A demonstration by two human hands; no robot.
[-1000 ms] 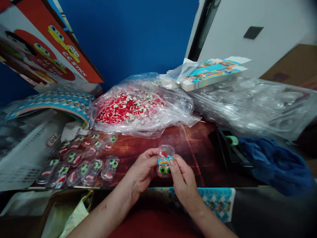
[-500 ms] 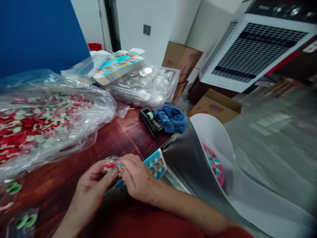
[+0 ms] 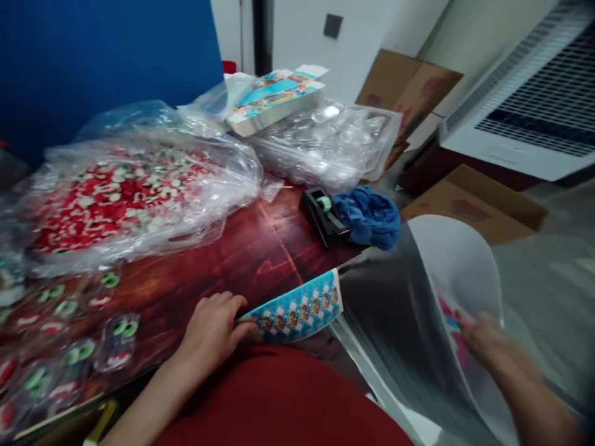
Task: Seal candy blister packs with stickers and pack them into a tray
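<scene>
My left hand (image 3: 214,322) rests at the near edge of the red-brown table (image 3: 260,248). Its fingers are curled and its thumb pinches the end of a blue printed sticker sheet (image 3: 300,310). My right hand (image 3: 478,331) is blurred and reaches out to the right. It is at the inner face of a large curved silver-and-white sheet (image 3: 446,266), close to a pink printed patch. I cannot see whether it grips anything. The small clear case is not visible in either hand.
Filled clear cases (image 3: 116,331) with green eyes and red lips lie left of my left hand. Behind them sits a bag of red-and-white sweets (image 3: 121,198). Further back: a bag of empty clear shells (image 3: 334,139), printed boxes (image 3: 274,99), a tape dispenser (image 3: 320,214), a blue cloth (image 3: 369,214), cardboard boxes (image 3: 474,201).
Both hands held a small clear case together. Now they are apart: the left is on the sticker sheet and the right has swung out to the curved sheet. The view turned right.
</scene>
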